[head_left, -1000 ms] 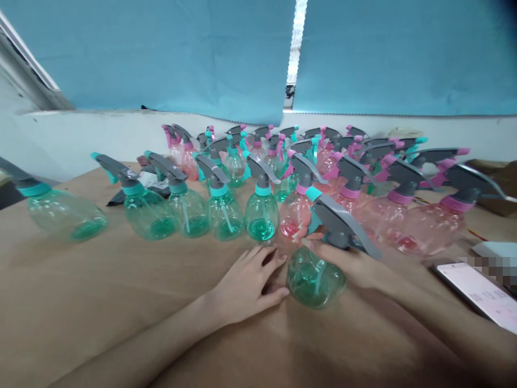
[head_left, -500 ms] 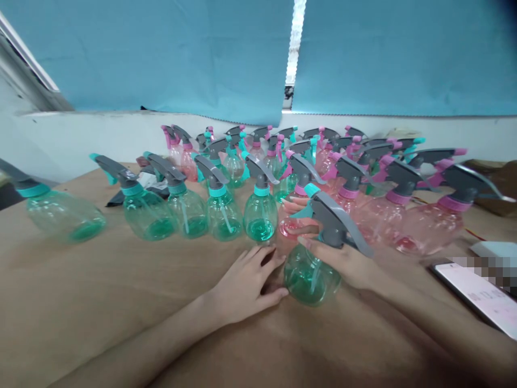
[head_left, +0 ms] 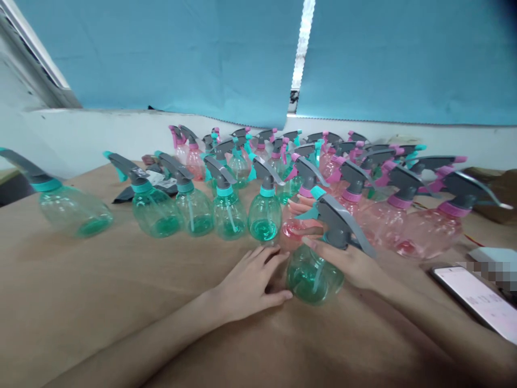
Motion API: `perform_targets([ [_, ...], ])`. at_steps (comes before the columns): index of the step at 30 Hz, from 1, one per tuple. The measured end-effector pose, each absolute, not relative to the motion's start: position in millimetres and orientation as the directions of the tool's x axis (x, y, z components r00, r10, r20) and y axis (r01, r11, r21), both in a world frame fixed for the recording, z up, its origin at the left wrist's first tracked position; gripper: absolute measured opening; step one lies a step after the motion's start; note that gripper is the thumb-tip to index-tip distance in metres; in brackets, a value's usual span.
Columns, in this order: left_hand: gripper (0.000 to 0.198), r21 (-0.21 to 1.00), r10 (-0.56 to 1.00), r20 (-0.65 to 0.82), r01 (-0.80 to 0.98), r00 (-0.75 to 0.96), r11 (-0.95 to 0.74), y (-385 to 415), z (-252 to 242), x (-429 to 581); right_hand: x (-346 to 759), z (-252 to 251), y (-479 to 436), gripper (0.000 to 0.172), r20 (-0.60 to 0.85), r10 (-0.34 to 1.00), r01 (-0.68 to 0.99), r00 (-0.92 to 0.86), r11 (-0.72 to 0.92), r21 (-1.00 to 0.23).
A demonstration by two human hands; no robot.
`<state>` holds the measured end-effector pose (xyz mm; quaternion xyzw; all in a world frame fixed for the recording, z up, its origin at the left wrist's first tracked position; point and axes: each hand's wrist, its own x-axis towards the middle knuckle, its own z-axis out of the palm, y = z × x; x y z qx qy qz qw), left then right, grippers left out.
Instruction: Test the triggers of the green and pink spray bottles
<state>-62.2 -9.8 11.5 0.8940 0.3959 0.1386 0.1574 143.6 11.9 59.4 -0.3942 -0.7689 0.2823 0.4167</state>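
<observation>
A green spray bottle (head_left: 313, 277) with a grey trigger head and teal nozzle stands on the brown tabletop in front of me. Around its neck, just under the head, my right hand (head_left: 343, 261) is closed, the thumb in front and the fingers reaching behind. My left hand (head_left: 252, 283) lies to the left of its base with fingers spread; thumb and fingertips come close to the bottle, and I cannot tell if they touch it. Just beyond the left fingers stands another green spray bottle (head_left: 264, 218), with some green at its bottom.
Several green bottles (head_left: 230, 218) line the left front and several pink bottles (head_left: 430, 231) the right, with more rows behind. A phone (head_left: 472, 299) lies at the right edge beside a white object (head_left: 495, 256). Dark plastic packaging (head_left: 161, 182) sits back left, below a blue curtain (head_left: 181, 59).
The whole view has shifted slightly, moving the scene a little to the right. Both hands and the held spray bottle keep nearly the same pose.
</observation>
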Motion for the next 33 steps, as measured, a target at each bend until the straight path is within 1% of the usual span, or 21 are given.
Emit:
perform_targets([
  [4,0.080,0.514,0.769,0.107,0.628,0.630,-0.585,-19.1,22.5,-63.6,134.8,61.9,7.8,0.025,0.412,0.837,0.271,-0.360,0.516,-0.812],
  [6,0.085,0.559,0.789,0.102,0.622,0.606,-0.549,-26.0,25.7,-68.9,125.3,62.7,4.8,0.024,0.411,0.833,0.225,-0.371,0.510,-0.830],
  [9,0.087,0.607,0.820,0.098,0.619,0.565,-0.499,-37.5,27.7,-83.5,105.8,62.7,0.8,0.016,0.439,0.793,0.143,-0.423,0.537,-0.832],
  [11,0.084,0.633,0.844,0.096,0.622,0.528,-0.461,-45.7,29.7,-95.6,90.6,62.1,-1.0,0.019,0.476,0.753,0.075,-0.454,0.565,-0.822],
  [15,0.082,0.657,0.883,0.115,0.632,0.455,-0.412,-64.4,37.3,-117.8,57.2,58.8,-3.4,0.038,0.493,0.723,-0.004,-0.484,0.561,-0.828],
  [20,0.083,0.601,0.923,0.250,0.701,0.292,-0.384,-89.8,37.3,-139.1,11.1,53.6,-8.4,0.042,0.523,0.671,-0.112,-0.525,0.555,-0.824],
  [23,0.081,0.581,0.931,0.337,0.746,0.144,-0.326,-102.3,29.4,-151.7,-19.2,52.5,-11.9,0.038,0.543,0.637,-0.139,-0.546,0.571,-0.809],
  [26,0.078,0.610,0.922,0.388,0.751,-0.005,-0.253,-112.3,22.0,-167.7,-50.0,54.8,-13.1,0.037,0.565,0.594,-0.163,-0.572,0.593,-0.789],
  [28,0.079,0.617,0.913,0.400,0.759,-0.074,-0.209,-117.7,19.3,-181.7,-67.9,59.5,-11.9,0.041,0.568,0.566,-0.147,-0.598,0.619,-0.771],
  [30,0.074,0.609,0.914,0.386,0.779,-0.126,-0.150,-121.4,18.2,-198.8,-81.1,67.7,-8.6,0.045,0.550,0.520,-0.095,-0.653,0.665,-0.741],
  [31,0.071,0.603,0.913,0.379,0.788,-0.150,-0.121,-122.1,18.0,-208.4,-85.3,73.1,-6.2,0.049,0.534,0.488,-0.064,-0.690,0.694,-0.717],
  [33,0.068,0.611,0.917,0.359,0.786,-0.173,-0.091,-120.6,17.9,-228.8,-89.1,85.7,0.3,0.058,0.465,0.376,-0.019,-0.801,0.761,-0.648],
])
